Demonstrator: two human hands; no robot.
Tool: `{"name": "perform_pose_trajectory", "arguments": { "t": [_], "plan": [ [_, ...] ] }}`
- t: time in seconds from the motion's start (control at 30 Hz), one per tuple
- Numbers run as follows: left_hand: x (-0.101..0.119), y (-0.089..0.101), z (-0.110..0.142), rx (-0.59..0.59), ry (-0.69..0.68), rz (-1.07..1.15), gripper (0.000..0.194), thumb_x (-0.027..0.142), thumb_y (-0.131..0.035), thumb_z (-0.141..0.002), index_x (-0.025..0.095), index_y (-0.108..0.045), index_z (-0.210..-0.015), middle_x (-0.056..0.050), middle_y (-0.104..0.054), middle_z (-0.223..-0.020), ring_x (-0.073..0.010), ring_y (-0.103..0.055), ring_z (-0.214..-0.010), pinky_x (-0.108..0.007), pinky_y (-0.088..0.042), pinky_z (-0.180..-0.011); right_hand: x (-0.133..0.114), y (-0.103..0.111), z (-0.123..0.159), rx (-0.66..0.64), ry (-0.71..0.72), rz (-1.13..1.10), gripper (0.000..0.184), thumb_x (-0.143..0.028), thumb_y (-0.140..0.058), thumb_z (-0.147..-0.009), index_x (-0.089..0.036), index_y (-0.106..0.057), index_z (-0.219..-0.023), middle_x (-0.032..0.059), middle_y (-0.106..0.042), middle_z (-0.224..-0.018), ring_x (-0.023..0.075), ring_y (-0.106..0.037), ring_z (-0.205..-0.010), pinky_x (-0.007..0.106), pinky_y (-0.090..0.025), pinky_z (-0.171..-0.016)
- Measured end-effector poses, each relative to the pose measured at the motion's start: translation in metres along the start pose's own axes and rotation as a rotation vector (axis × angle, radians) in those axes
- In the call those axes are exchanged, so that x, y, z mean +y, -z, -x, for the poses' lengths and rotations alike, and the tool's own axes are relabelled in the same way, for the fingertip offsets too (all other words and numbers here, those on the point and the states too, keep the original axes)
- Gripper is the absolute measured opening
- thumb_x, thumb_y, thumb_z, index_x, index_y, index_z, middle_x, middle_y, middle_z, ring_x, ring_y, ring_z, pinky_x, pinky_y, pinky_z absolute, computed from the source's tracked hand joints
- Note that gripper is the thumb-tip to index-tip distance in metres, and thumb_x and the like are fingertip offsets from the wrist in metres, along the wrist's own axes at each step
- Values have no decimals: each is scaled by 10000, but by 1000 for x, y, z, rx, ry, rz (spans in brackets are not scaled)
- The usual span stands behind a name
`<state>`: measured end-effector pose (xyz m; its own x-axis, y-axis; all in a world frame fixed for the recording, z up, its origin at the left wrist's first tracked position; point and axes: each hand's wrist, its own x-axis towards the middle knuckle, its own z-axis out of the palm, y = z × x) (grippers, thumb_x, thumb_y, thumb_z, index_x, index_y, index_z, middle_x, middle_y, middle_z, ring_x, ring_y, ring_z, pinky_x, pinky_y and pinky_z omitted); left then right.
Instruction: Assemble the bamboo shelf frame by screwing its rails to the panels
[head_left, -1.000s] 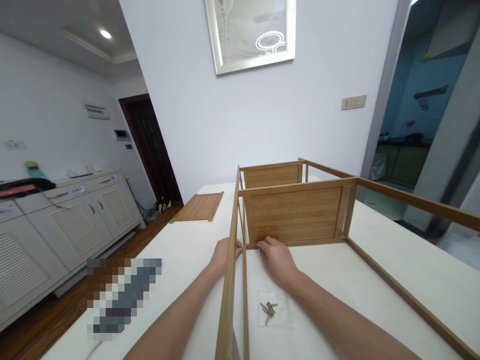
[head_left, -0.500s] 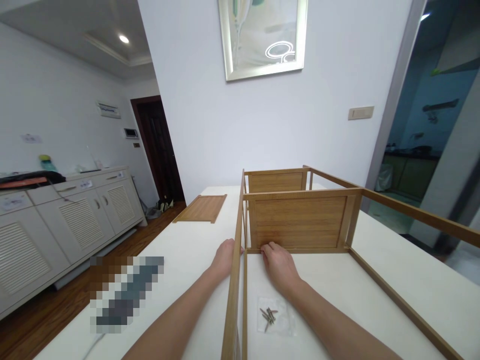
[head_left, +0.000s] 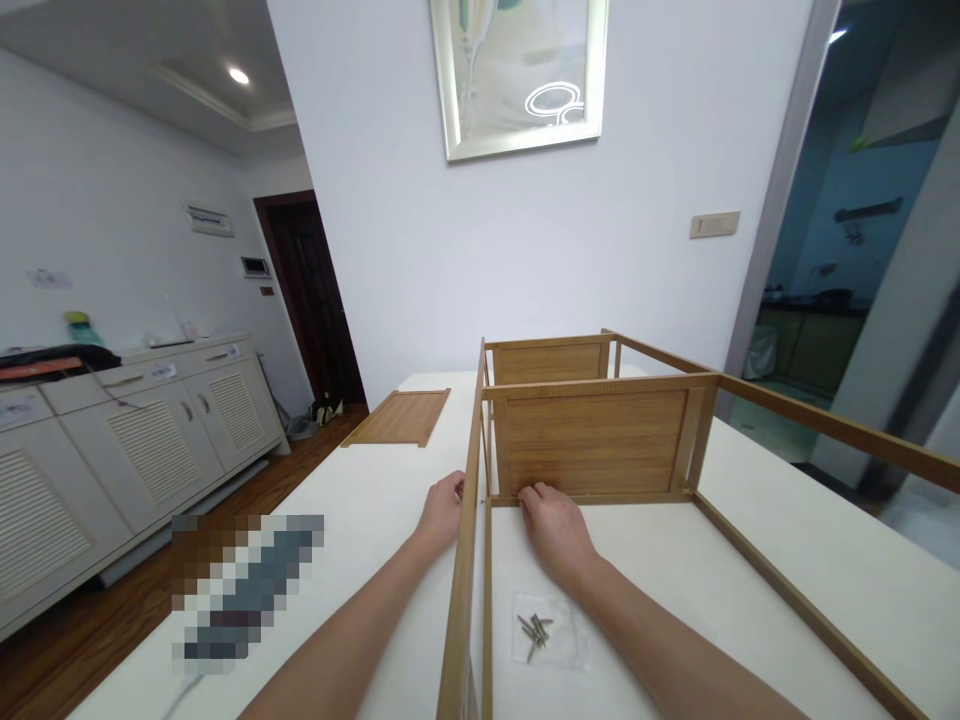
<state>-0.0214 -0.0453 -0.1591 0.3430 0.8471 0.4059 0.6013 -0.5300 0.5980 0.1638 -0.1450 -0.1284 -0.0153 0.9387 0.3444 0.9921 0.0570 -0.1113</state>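
A wooden shelf frame point(head_left: 470, 470) lies on its side on the white table, with slatted panels set across it. My right hand point(head_left: 555, 525) reaches inside the frame, its fingers curled over the bottom edge of the nearer panel point(head_left: 592, 440) by the left corner. Just outside the left rail is my left hand point(head_left: 439, 515), its fingers pinched together beside the same corner; what they hold, if anything, is too small to make out. Several screws point(head_left: 535, 632) lie on a clear plastic bag point(head_left: 562, 640) between the rails, near my right forearm.
A loose wooden panel point(head_left: 401, 417) rests flat on the table point(head_left: 360, 510) to the left. Nearer lies a pixelated dark object point(head_left: 259, 590) with a pale cable. A white cabinet point(head_left: 172, 410) stands beyond the left table edge, and a wall point(head_left: 525, 250) rises behind.
My left hand has drawn back a little to the left, its fingertips coming out from behind the rail. My right hand keeps its hold on the panel. The view has shifted slightly.
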Motion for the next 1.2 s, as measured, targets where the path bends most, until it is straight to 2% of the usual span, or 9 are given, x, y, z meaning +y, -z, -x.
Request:
{"name": "perform_pose_trajectory", "arguments": {
  "t": [0.27,0.67,0.83,1.0,1.2],
  "plan": [
    [7,-1,4,-4,-77,-90,234,187,-504,-871,170,-690,-729,-72,-672,-806,-207,-604,-828,-310,-434,-767,0,-1,0,6,5,-2,252,-126,-401,-966,-177,-648,-980,76,-676,-963,191,-590,-869,295,-331,-731],
    [-7,-8,-1,-45,-49,-59,145,179,-595,-843,185,-738,-862,-36,-728,-829,-173,-656,-794,-275,-473,-745,1,-3,0,9,0,12,249,-133,-416,-964,-180,-660,-973,75,-676,-951,185,-587,-842,293,-330,-718],
    [-4,-4,1,-22,-50,-66,197,198,-566,-861,172,-732,-964,-73,-724,-914,-195,-656,-874,-297,-481,-799,0,-4,0,22,-8,29,248,-129,-411,-964,-183,-652,-991,71,-679,-964,192,-592,-855,304,-331,-733],
    [4,-1,5,-53,-84,-87,176,160,-570,-842,187,-743,-823,-81,-701,-862,-214,-643,-902,-310,-468,-834,1,-2,0,23,-18,67,238,-83,-423,-933,-162,-646,-967,91,-672,-945,213,-598,-873,322,-331,-743],
    [3,-4,2,-62,-21,-79,161,123,-589,-805,187,-734,-830,-60,-709,-869,-184,-654,-840,-288,-482,-793,2,2,-1,6,11,104,225,-47,-434,-905,-152,-630,-940,111,-659,-954,222,-592,-897,325,-335,-752]
  ]
}}
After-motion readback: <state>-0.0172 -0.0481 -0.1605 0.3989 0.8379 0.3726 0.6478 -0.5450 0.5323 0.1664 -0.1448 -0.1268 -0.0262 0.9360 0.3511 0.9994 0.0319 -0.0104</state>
